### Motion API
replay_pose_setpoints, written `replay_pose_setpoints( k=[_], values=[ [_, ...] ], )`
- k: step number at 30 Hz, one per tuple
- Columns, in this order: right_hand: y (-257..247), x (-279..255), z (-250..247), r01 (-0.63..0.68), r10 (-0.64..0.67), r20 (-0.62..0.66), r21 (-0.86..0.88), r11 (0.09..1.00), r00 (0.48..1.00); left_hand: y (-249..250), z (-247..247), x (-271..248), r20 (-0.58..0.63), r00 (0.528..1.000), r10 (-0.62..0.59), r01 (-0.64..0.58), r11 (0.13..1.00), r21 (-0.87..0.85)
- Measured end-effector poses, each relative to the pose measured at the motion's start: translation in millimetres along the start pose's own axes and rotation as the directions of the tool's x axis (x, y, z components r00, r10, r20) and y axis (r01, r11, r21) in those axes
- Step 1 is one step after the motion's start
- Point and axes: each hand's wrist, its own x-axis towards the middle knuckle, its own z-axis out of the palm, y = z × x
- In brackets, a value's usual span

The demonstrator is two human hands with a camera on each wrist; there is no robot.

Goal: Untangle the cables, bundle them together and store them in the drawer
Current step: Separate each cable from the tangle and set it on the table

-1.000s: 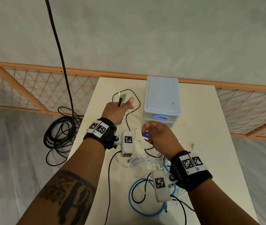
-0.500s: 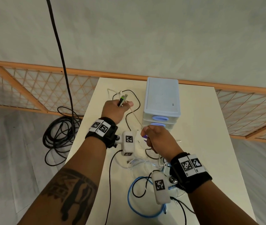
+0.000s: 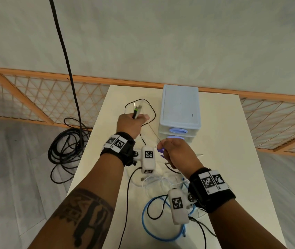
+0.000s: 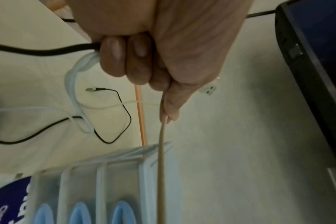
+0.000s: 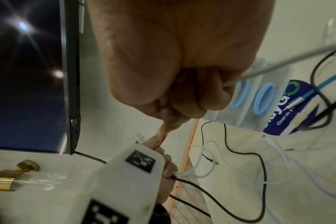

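My left hand (image 3: 132, 123) grips a bunch of cable ends, and a black plug with a green band (image 3: 136, 111) sticks out of the fist. In the left wrist view its fingers (image 4: 125, 57) curl round a black cable (image 4: 38, 52) and a white cable (image 4: 73, 78). A thin beige cable (image 3: 153, 132) runs taut from it to my right hand (image 3: 171, 151), which pinches it just in front of the pale blue drawer unit (image 3: 180, 108). The drawers are shut. White cables (image 3: 153, 182), a black cable (image 3: 127, 203) and a blue cable (image 3: 148, 229) lie tangled on the table under my wrists.
A blue printed packet (image 5: 290, 109) lies by the foot of the drawer unit. The cream table (image 3: 233, 159) ends close on the left. Thick black cable lies coiled on the floor (image 3: 67, 146), with one strand (image 3: 65, 51) hanging down. A wooden lattice rail (image 3: 35, 97) runs behind.
My right hand has drawn back a little from the drawer unit, and the beige cable between the hands now shows longer and taut. The left hand has barely moved.
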Motion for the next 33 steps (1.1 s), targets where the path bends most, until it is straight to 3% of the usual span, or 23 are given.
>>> replay_pose_setpoints(
  k=[1, 3, 5, 7, 15, 19, 20, 22, 24, 26, 30, 33],
  values=[
    [0, -1, -1, 0.009, -0.009, 0.003, -0.002, 1.0, 1.0, 0, -3, 2, 0.009, 1.0, -0.025, 0.025, 1.0, 0.005],
    [1, -1, -1, 0.045, -0.045, 0.001, -0.044, 0.998, 0.999, 0, -5, -2, 0.153, 0.986, -0.07, 0.069, 0.998, 0.013],
    [2, 2, -1, 0.074, -0.076, -0.022, -0.084, 0.994, 0.997, -1, -2, -11, 0.365, 0.924, -0.115, 0.108, 0.993, 0.038],
    [2, 7, 0, 0.08, -0.084, -0.047, -0.083, 0.993, 0.995, -4, 4, -19, 0.456, 0.885, -0.091, 0.079, 0.996, 0.045],
    [-2, 9, 0, 0.038, -0.038, -0.054, -0.005, 0.999, 0.998, -4, 15, -18, 0.196, 0.974, 0.114, -0.124, 0.991, 0.041],
    [0, 5, -2, 0.014, -0.015, 0.004, 0.073, 0.997, 1.0, -3, 6, -5, -0.032, 0.999, -0.014, 0.01, 0.994, -0.113],
    [1, 4, -3, 0.018, -0.018, 0.009, 0.07, 0.997, 1.0, -4, 3, -2, -0.008, 0.998, -0.064, 0.062, 0.989, -0.131],
    [2, 4, -2, 0.049, -0.049, 0.0, 0.02, 0.999, 0.999, -5, 1, -5, 0.166, 0.98, -0.11, 0.126, 0.988, -0.092],
    [2, 6, -2, 0.079, -0.08, -0.018, -0.037, 0.996, 0.997, -7, 4, -14, 0.351, 0.929, -0.118, 0.132, 0.991, -0.017],
    [2, 8, -1, 0.088, -0.089, -0.02, -0.055, 0.995, 0.996, -7, 7, -20, 0.395, 0.914, -0.096, 0.11, 0.994, -0.013],
    [4, 4, -1, 0.058, -0.058, 0.009, -0.002, 0.998, 0.998, -5, 6, -12, 0.153, 0.988, -0.022, 0.023, 1.0, 0.0],
    [7, -2, 0, 0.042, -0.042, 0.051, 0.017, 0.999, 0.998, -6, -4, 3, -0.055, 0.998, -0.039, 0.032, 0.993, -0.116]
  ],
)
